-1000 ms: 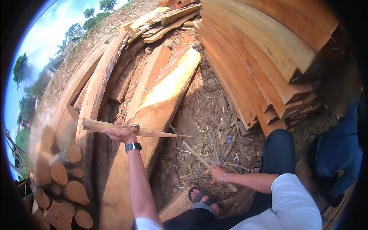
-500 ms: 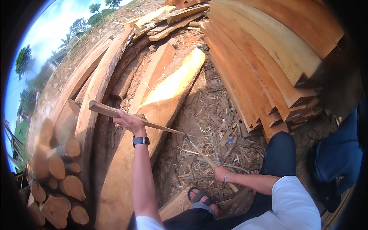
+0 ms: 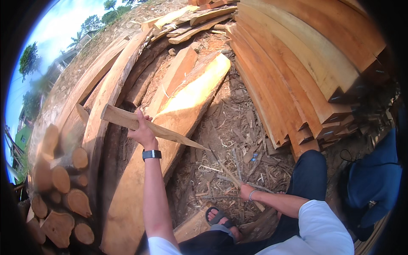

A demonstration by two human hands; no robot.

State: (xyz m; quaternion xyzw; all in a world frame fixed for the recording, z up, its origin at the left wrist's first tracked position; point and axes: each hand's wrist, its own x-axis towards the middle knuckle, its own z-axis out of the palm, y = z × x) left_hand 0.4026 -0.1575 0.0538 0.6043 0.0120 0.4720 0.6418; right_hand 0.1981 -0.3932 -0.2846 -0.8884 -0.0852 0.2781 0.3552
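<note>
My left hand [image 3: 143, 135], with a watch at the wrist, grips a tapered piece of wood [image 3: 170, 134] near its thick end. The piece slants down to the right above a broad sawn slab [image 3: 140, 187], its thin tip in front of me. A long wooden handle [image 3: 228, 173] is closed in my right hand [image 3: 245, 192]. The handle's far end is thin and dark and meets or comes very close to the tip of the wood. What kind of tool it is cannot be made out.
Stacked sawn beams [image 3: 293, 80] rise at the right, beside a person in blue clothing [image 3: 374, 178]. Cut log ends [image 3: 78, 202] are piled at the left. Wood chips [image 3: 229, 140] litter the ground, and my sandalled foot [image 3: 217, 216] rests near them.
The piece of wood has rolled in my left hand, so a broader face shows and my fingers sit differently. My right hand and the handle have barely shifted.
</note>
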